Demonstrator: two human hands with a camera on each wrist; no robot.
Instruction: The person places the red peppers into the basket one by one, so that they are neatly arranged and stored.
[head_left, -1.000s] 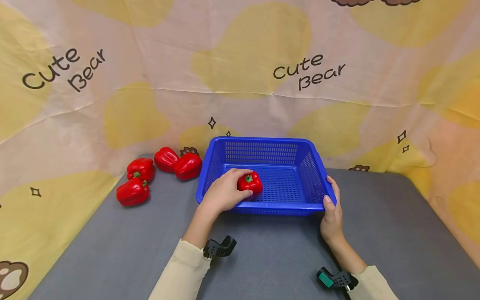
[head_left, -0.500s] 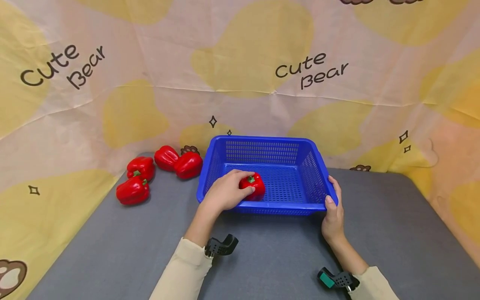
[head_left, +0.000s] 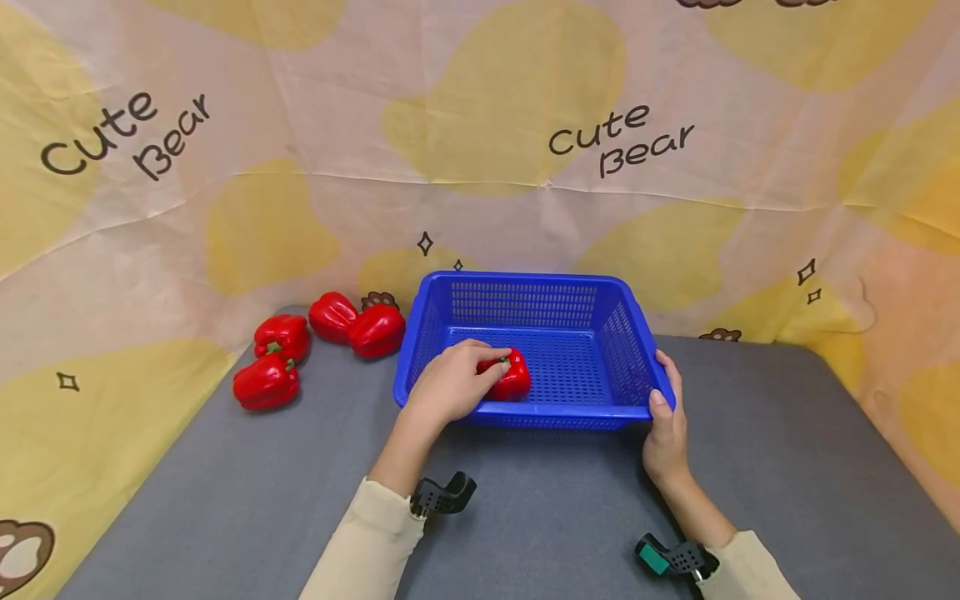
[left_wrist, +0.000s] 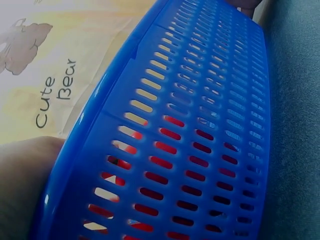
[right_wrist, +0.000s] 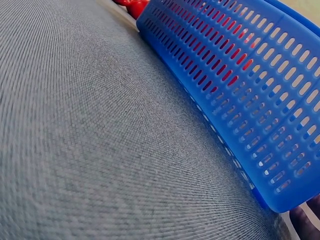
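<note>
A red bell pepper [head_left: 516,377] lies low in the front left part of the blue plastic basket [head_left: 562,412]. My left hand [head_left: 450,379] reaches over the front left rim and holds this pepper, with thumb and forefinger close together near its green stem. The hand covers the pepper's left side and that corner of the basket. Red shows through many slots of the front wall in both wrist views. My right hand [head_left: 666,433] grips the basket's front right corner, thumb on the rim and fingers along the outer side.
On the grey table [head_left: 555,508], left of the basket, lie two pairs of red bell peppers, a near pair [head_left: 266,383] and a far pair [head_left: 377,332] almost against the basket. A patterned cloth [head_left: 480,125] hangs behind. Both wrists wear black camera mounts [head_left: 444,493].
The pepper under my left hand has shifted slightly right and down in the basket. My left thumb has slid across onto its stem end. My right hand keeps its grip on the corner.
</note>
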